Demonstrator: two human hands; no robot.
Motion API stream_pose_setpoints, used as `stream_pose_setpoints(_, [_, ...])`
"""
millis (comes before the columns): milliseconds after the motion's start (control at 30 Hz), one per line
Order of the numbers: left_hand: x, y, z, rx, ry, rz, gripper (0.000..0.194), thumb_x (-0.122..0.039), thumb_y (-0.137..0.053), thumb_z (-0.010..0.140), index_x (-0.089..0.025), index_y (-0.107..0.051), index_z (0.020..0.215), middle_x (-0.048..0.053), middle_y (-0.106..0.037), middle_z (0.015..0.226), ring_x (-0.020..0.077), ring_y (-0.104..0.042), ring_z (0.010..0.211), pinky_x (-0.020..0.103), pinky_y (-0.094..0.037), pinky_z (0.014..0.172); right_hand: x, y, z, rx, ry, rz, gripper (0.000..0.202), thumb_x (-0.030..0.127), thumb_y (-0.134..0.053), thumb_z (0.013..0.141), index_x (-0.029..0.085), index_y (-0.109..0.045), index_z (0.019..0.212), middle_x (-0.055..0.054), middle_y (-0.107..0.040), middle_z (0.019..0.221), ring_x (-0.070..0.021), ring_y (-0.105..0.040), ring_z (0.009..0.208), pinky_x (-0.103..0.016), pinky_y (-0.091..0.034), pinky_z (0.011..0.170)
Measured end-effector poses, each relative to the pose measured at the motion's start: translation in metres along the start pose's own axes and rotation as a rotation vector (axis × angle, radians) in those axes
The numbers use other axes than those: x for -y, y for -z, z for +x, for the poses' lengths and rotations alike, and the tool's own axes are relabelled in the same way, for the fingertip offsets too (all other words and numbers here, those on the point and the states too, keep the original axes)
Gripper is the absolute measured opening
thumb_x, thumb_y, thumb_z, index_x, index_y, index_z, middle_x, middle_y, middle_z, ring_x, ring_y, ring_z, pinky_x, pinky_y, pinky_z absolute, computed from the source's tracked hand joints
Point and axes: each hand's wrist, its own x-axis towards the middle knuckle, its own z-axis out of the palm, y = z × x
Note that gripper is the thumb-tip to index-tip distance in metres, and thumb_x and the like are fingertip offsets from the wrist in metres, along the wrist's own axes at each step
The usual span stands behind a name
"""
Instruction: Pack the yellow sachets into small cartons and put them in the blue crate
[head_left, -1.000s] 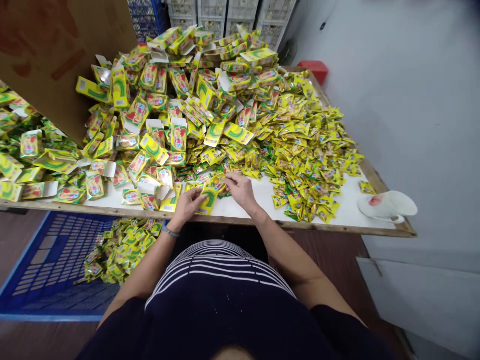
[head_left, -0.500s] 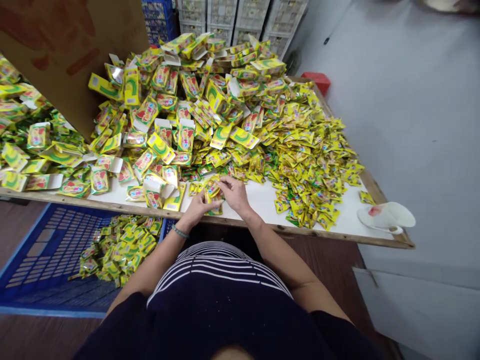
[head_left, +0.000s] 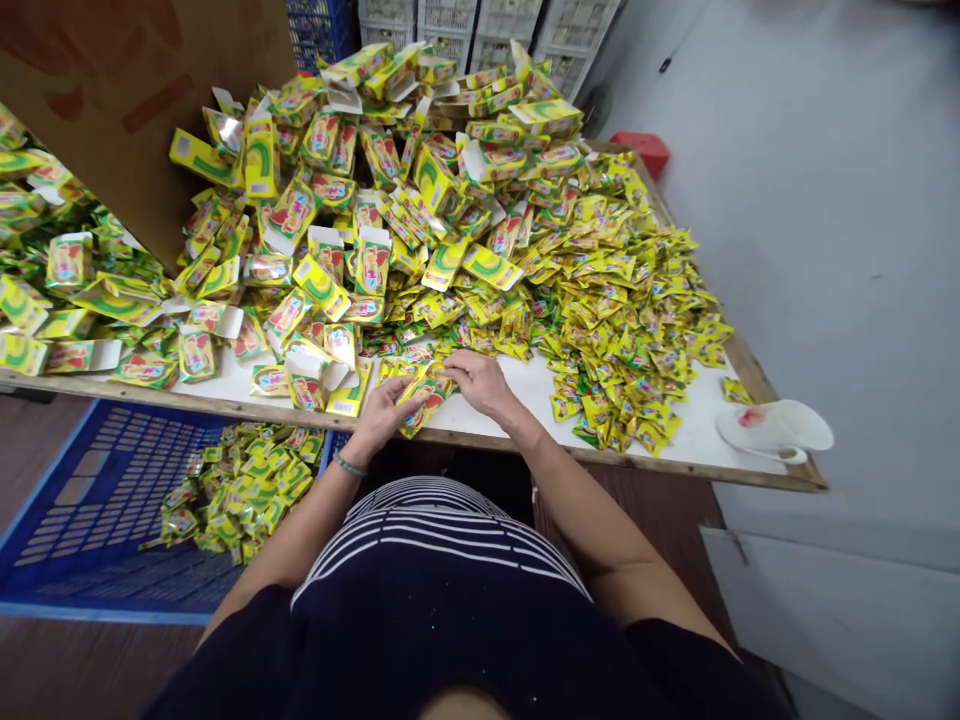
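One blue crate (head_left: 56, 545), yellow packs (head_left: 259, 490) inside; left hand (head_left: 381, 412) gripping box (head_left: 426, 404).

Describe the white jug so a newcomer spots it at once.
Find the wood-edged table and go right, past the heap of small yellow packets. Near the corner by the pale wall is the jug, close to a lone packet. Unlike the yellow packets, it is white, with a handle and a red mark.

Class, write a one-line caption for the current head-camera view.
Two bare hands, left and right, work a small yellow box beside heaped packets.
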Motion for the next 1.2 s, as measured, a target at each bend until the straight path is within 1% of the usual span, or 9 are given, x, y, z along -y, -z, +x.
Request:
stream_pose_setpoints(133, [-0.003, 0.005, -0.006, -0.048, 0.092, -0.066, 0.045, -0.040, -0.087, 0.063, -0.014, -0.073, 0.097, 0.006, -0.076, 0.091, 0.0158, -0.066, 0.074, 0.027, -0.051, 0.068, -0.010, -0.008, 0.000, -0.025, -0.182, 0.057, 0.031, 0.047, -0.061, 0.090, 0.021, -0.070, 0.076, -0.002, -0.067, 0.074, -0.0175, -0.060, 0.071, -0.029, -0.045, 0.068])
stream_pose_setpoints(233, [-0.004, 0.011, -0.010, -0.092, 0.119, -0.066, 0.048, -0.040, -0.089, 0.060, -0.013, -0.072, 0.095, 0.006, -0.076, 0.091, 0.0157, -0.066, 0.072, 0.028, -0.051, 0.069, -0.025, -0.016, 0.002, -0.145, -0.348, -0.146, 0.035, 0.053, -0.066, 0.086, 0.019, -0.071, 0.082, -0.007, -0.068, 0.084, -0.0223, -0.062, 0.082, -0.034, -0.048, 0.077])
stream_pose_setpoints(367, [-0.002, 0.016, -0.014, -0.153, 0.154, -0.067, 0.056, -0.042, -0.090, 0.057, -0.012, -0.071, 0.099, 0.008, -0.077, 0.089, 0.0172, -0.068, 0.072, 0.029, -0.052, 0.069, -0.038, -0.029, -0.003, -0.076, -0.356, -0.387, 0.036, 0.047, -0.080, 0.073, 0.015, -0.070, 0.085, -0.016, -0.066, 0.103, -0.0307, -0.058, 0.102, -0.043, -0.047, 0.092])
stream_pose_setpoints(467, [0.001, 0.018, -0.015, -0.194, 0.153, -0.023, 0.062, -0.042, -0.090, 0.056, -0.011, -0.070, 0.105, 0.008, -0.077, 0.090, 0.0183, -0.068, 0.073, 0.030, -0.053, 0.069, -0.035, -0.032, -0.010, -0.126, -0.365, -0.239, 0.035, 0.051, -0.074, 0.078, 0.017, -0.067, 0.080, -0.012, -0.067, 0.094, -0.0272, -0.059, 0.092, -0.041, -0.049, 0.086])
stream_pose_setpoints(600, [0.003, 0.018, -0.012, -0.194, 0.141, 0.051, 0.063, -0.042, -0.091, 0.055, -0.011, -0.071, 0.107, 0.008, -0.076, 0.088, 0.0199, -0.068, 0.074, 0.031, -0.052, 0.069, -0.014, -0.026, -0.011, -0.249, -0.461, 0.273, 0.044, 0.063, -0.066, 0.078, 0.020, -0.064, 0.085, -0.001, -0.063, 0.075, -0.0169, -0.054, 0.064, -0.031, -0.048, 0.062])
stream_pose_setpoints(700, [0.001, 0.015, -0.012, -0.157, 0.122, -0.029, 0.064, -0.041, -0.092, 0.054, -0.012, -0.070, 0.107, 0.009, -0.076, 0.093, 0.0214, -0.070, 0.079, 0.033, -0.053, 0.076, 0.002, -0.022, -0.006, -0.165, -0.407, 0.464, 0.047, 0.065, -0.072, 0.071, 0.020, -0.064, 0.082, 0.000, -0.064, 0.077, -0.0143, -0.054, 0.064, -0.027, -0.045, 0.059])
stream_pose_setpoints(967, [-0.005, 0.006, -0.020, -0.156, 0.107, -0.169, 0.059, -0.035, -0.094, 0.051, -0.013, -0.071, 0.101, 0.007, -0.076, 0.095, 0.0189, -0.070, 0.081, 0.032, -0.053, 0.079, 0.014, -0.028, -0.015, -0.101, -0.251, 0.201, 0.049, 0.066, -0.068, 0.077, 0.019, -0.061, 0.063, 0.002, -0.050, 0.062, -0.0136, -0.043, 0.061, -0.029, -0.034, 0.058])
stream_pose_setpoints(1133, [-0.005, 0.004, -0.020, -0.137, 0.153, -0.280, 0.057, -0.031, -0.095, 0.051, -0.013, -0.070, 0.099, 0.005, -0.078, 0.090, 0.0165, -0.071, 0.074, 0.029, -0.054, 0.074, 0.018, -0.029, -0.020, -0.058, -0.115, 0.110, 0.041, 0.054, -0.060, 0.091, 0.021, -0.072, 0.070, -0.005, -0.062, 0.080, -0.0186, -0.056, 0.081, -0.034, -0.044, 0.078])
stream_pose_setpoints(1200, [-0.008, 0.003, -0.019, -0.132, 0.144, -0.303, 0.056, -0.030, -0.094, 0.052, -0.014, -0.070, 0.100, 0.005, -0.078, 0.089, 0.0164, -0.071, 0.073, 0.029, -0.054, 0.073, 0.017, -0.028, -0.020, -0.121, -0.116, 0.062, 0.034, 0.048, -0.060, 0.093, 0.022, -0.076, 0.079, -0.006, -0.064, 0.090, -0.0207, -0.057, 0.092, -0.038, -0.044, 0.090])
